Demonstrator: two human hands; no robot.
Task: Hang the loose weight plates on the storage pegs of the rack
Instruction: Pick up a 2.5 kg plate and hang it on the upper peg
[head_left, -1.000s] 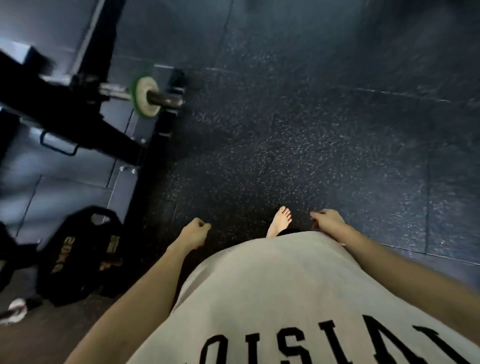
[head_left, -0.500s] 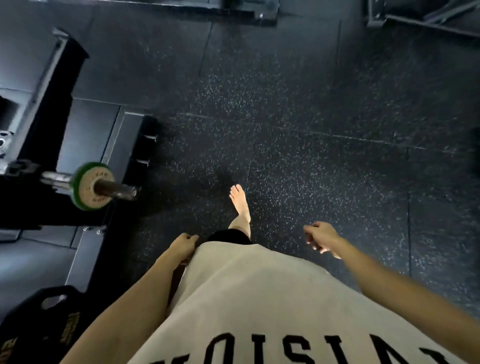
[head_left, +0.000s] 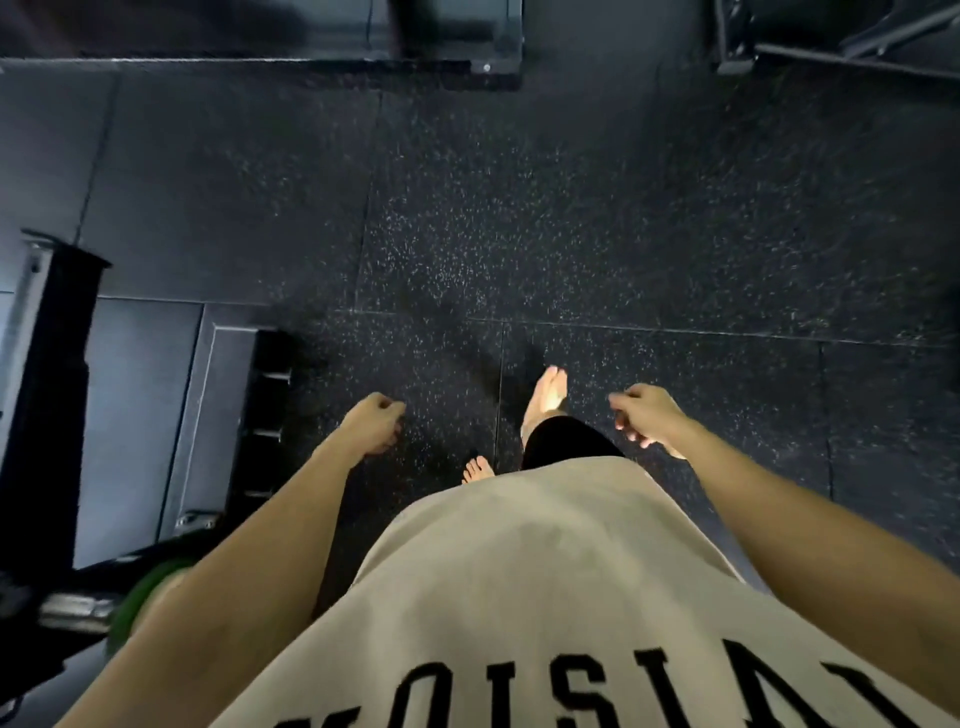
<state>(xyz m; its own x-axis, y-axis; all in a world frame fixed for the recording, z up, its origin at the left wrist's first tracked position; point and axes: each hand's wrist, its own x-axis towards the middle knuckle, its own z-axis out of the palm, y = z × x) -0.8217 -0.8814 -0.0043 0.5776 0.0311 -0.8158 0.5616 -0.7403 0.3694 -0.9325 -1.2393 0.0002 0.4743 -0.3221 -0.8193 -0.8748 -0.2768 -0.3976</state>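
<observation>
Both hands hung free as we walked barefoot over the speckled rubber floor (head_left: 597, 234): our left hand (head_left: 376, 423) and right hand (head_left: 647, 415) were loosely curled and carried nothing, presumably between loads. Only one green weight plate (head_left: 137, 605) showed, low at our left behind the forearm on a steel bar (head_left: 72, 608); we saw no loose plates.

You are standing in a gym, most likely a weight room. Under your bare feet lies a dark rubber floor (head_left: 623, 218) with pale flecks, laid in large tiles with visible seams. At your left stands a black steel rack (head_left: 57, 364), and low beside it a green weight plate (head_left: 150, 592) sits on a metal bar (head_left: 72, 613). Along the top edge you can see the dark bases of more equipment (head_left: 457, 36)
</observation>
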